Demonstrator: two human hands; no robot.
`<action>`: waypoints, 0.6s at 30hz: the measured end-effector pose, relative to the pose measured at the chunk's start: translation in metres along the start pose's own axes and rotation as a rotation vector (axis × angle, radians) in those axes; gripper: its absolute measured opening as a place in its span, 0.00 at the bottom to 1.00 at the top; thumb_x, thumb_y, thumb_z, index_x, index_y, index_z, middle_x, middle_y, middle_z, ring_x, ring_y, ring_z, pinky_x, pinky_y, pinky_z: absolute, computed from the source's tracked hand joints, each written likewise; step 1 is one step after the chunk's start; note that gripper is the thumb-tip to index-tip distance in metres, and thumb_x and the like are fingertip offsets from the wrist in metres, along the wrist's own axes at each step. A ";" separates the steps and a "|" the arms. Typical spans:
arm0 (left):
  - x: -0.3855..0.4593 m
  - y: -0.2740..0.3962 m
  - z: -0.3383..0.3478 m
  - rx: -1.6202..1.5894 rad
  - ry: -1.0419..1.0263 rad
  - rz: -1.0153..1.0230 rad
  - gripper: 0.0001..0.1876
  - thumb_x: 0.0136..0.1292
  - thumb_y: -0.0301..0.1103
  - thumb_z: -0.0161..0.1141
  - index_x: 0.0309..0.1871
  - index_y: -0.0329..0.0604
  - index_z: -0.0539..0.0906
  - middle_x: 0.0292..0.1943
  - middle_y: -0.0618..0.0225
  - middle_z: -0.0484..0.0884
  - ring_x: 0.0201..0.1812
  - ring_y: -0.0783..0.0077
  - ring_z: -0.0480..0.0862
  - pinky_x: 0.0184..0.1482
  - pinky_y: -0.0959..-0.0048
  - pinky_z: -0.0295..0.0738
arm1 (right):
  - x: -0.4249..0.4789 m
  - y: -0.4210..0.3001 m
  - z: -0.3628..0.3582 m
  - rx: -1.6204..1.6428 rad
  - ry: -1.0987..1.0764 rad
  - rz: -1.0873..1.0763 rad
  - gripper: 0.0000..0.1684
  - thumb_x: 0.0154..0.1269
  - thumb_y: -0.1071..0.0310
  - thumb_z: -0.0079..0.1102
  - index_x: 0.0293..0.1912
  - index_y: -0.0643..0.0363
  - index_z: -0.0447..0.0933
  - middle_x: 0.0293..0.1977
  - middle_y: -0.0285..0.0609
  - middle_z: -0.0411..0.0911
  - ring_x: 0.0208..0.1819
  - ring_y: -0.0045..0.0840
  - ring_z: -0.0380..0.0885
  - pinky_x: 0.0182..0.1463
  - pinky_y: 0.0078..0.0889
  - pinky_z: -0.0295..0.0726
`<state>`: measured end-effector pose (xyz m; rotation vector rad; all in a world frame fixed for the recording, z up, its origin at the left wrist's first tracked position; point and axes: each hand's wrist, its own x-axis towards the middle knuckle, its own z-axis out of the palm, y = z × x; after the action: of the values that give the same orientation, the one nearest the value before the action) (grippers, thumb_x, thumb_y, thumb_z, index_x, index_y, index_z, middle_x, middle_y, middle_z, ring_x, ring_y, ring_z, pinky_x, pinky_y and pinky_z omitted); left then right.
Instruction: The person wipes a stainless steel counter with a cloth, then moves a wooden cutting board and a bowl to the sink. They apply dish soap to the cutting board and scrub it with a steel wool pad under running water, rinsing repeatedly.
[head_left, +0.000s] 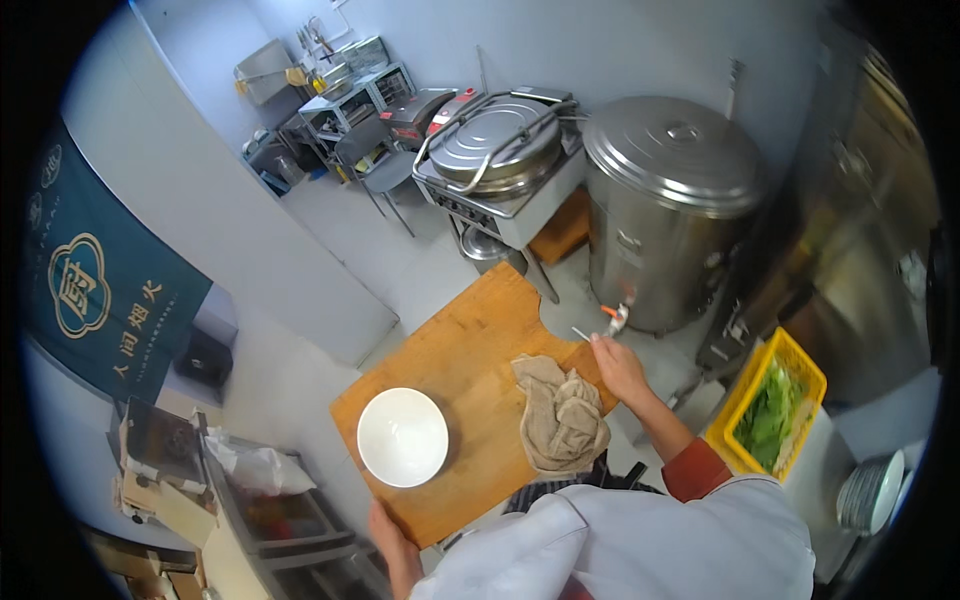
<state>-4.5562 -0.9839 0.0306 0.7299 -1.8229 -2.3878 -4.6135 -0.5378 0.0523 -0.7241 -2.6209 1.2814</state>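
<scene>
A wooden board (472, 352) with a curved notch in its far right edge is held before me, above the floor. My left hand (394, 538) grips its near left edge, the fingers partly hidden beneath. On the opposite side my right hand (619, 369) holds the edge close to the notch. A thin white stick-like object (581, 333) pokes out by the right fingers; what it is I cannot tell. An empty white bowl (403, 437) stands upright on the board's left part. Beside my right hand lies a crumpled beige cloth (561, 420).
Ahead are a round metal griddle (495, 139) and a tall steel barrel (667, 225) with an orange-handled tap (616, 315). To the right are a yellow basket (724, 431) of leafy greens and stacked bowls (870, 495). A rack (300, 525) stands at the left.
</scene>
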 end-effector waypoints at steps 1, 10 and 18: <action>0.029 0.004 0.018 -0.011 0.017 -0.017 0.21 0.77 0.45 0.47 0.57 0.35 0.77 0.53 0.62 0.80 0.53 0.69 0.78 0.57 0.68 0.73 | 0.043 -0.009 0.008 -0.015 -0.011 -0.030 0.31 0.77 0.45 0.37 0.45 0.62 0.80 0.39 0.62 0.80 0.45 0.59 0.77 0.50 0.55 0.73; 0.354 0.061 0.151 0.014 0.051 0.107 0.19 0.78 0.43 0.46 0.53 0.35 0.78 0.48 0.63 0.81 0.48 0.70 0.79 0.53 0.68 0.75 | 0.331 -0.095 0.118 0.107 0.086 -0.151 0.26 0.79 0.54 0.38 0.43 0.67 0.78 0.41 0.65 0.78 0.44 0.61 0.75 0.46 0.53 0.72; 0.604 0.159 0.278 -0.054 -0.124 0.047 0.19 0.79 0.43 0.45 0.53 0.35 0.78 0.49 0.61 0.81 0.49 0.69 0.80 0.52 0.67 0.77 | 0.544 -0.178 0.190 0.173 0.202 -0.061 0.31 0.78 0.51 0.37 0.41 0.71 0.78 0.41 0.68 0.78 0.46 0.62 0.75 0.48 0.53 0.72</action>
<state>-5.2397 -0.9741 0.0291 0.5395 -1.7897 -2.4924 -5.2148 -0.5068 0.0231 -0.6998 -2.3225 1.3230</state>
